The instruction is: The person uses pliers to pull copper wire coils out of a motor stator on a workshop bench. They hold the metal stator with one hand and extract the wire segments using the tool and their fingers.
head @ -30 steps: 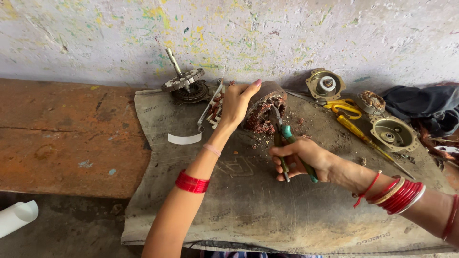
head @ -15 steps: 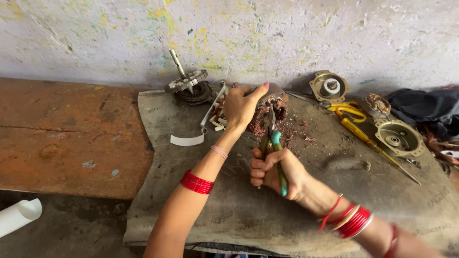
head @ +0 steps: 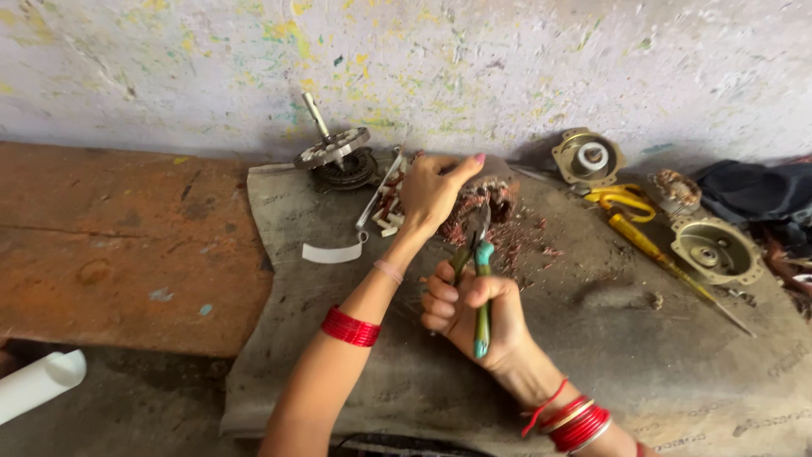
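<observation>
At the centre of the frame, your right hand (head: pixel 474 315) has drawn back toward you since a moment ago, fist closed around the green-handled pliers (head: pixel 479 271), their tips now at the motor coil (head: pixel 478 203). Your left hand (head: pixel 430 193) stays clamped on that coil, on the grey mat (head: pixel 338 355) near the wall. The coil is a rusty brown bundle of copper wire, with scraps scattered beside it. Your left palm hides most of it, so what the tips grip is unclear.

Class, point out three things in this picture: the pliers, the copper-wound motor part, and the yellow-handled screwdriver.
pliers (head: pixel 482 292): head view, on the teal handle.
copper-wound motor part (head: pixel 482 200): head view, on its copper windings.
yellow-handled screwdriver (head: pixel 636 236): head view, on the yellow handle.
</observation>
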